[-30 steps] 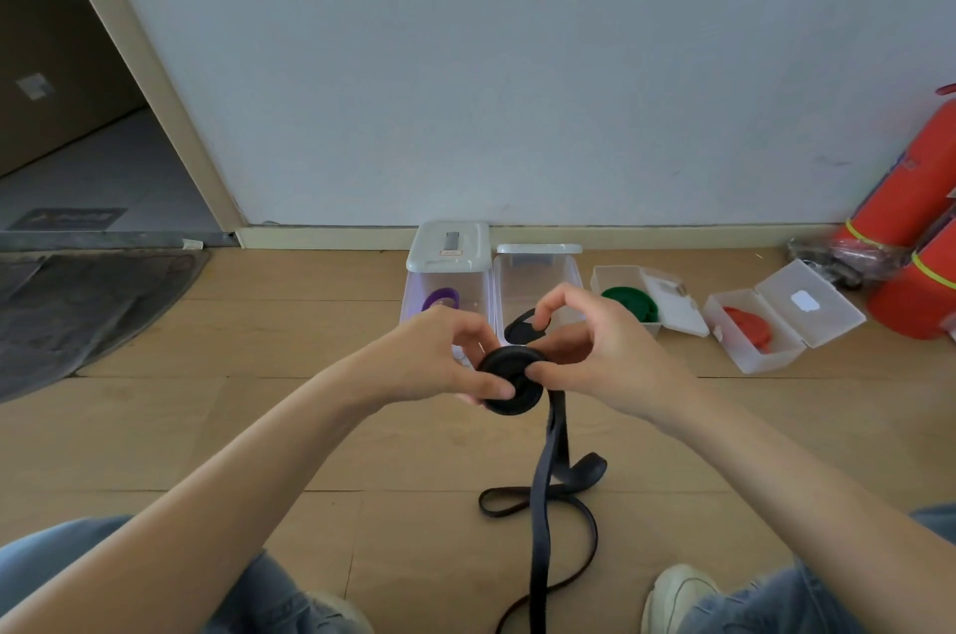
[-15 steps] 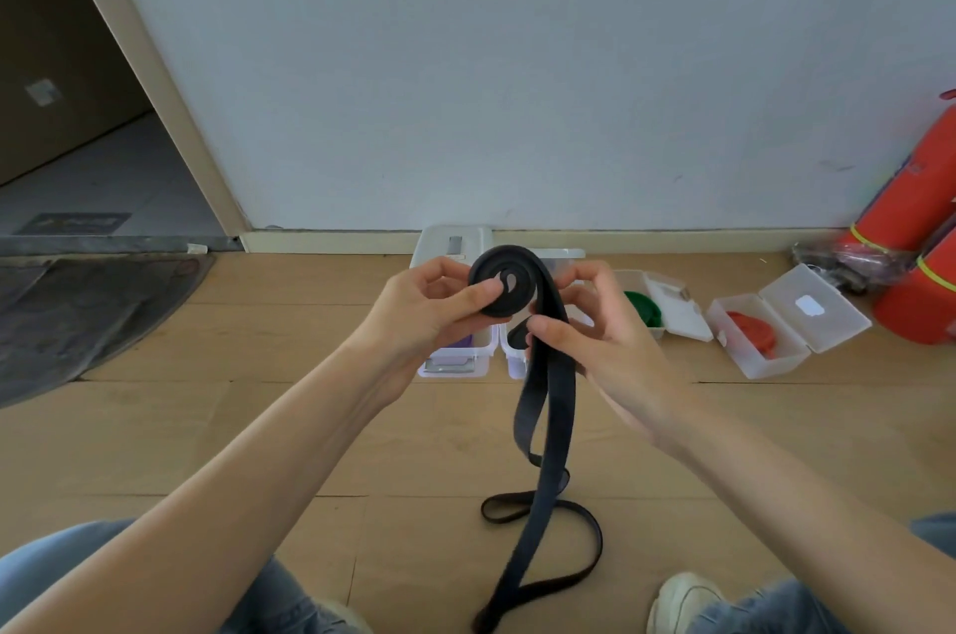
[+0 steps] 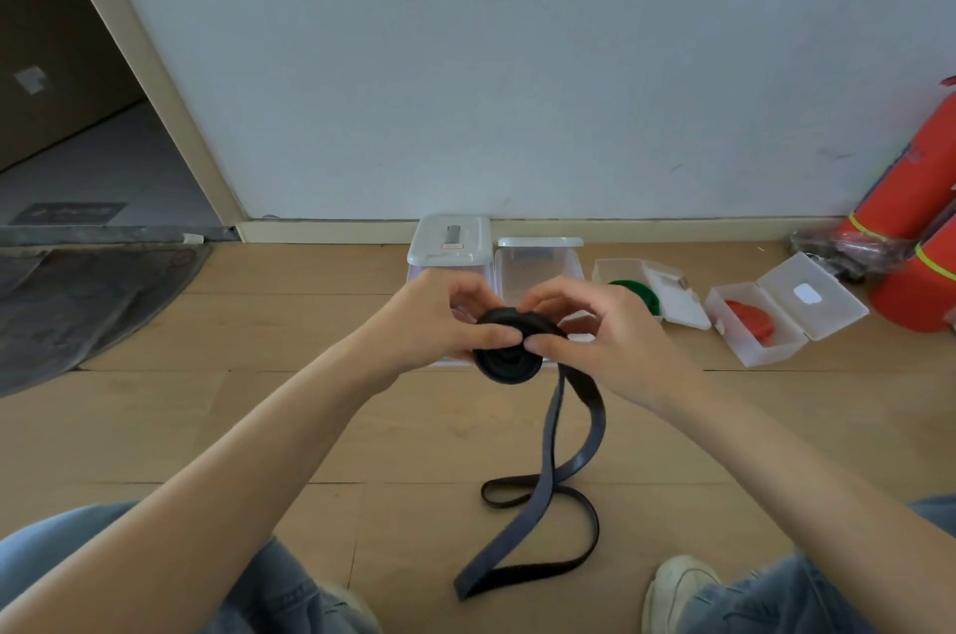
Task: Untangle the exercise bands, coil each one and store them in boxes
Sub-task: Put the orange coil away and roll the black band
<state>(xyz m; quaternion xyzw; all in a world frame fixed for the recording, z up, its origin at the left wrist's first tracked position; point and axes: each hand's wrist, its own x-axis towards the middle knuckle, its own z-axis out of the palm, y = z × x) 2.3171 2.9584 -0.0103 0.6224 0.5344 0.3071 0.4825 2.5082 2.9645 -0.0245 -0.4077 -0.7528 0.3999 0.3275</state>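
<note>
Head view, looking down: a black exercise band (image 3: 509,349) is held above the wooden floor (image 3: 258,426), near the middle of the scene, its upper part wound into a tight flat coil. The left hand (image 3: 439,318) pinches the coil's left side, thumb on the near face and fingers curled behind it; the right hand (image 3: 595,328) closes on the right edge with thumb and forefinger. Both grips cover much of the coil, so how many turns it has cannot be told. The band's loose tail hangs down from under the right hand and lies in open loops on the floor between the person's knees (jeans, cut off by the frame edge).

Just beyond the hands, two clear boxes stand side by side against the baseboard: the left box (image 3: 449,248) has its lid on, and its lower half is hidden by the left hand; the right box (image 3: 538,266) looks open, its contents hidden. Further right, a small white box (image 3: 621,268) holds a green coil (image 3: 639,292), partly blocked by the right hand, and another white box (image 3: 750,349) holds a red coil (image 3: 750,318). Red cylinders (image 3: 910,198) at the far right are cut off.
</note>
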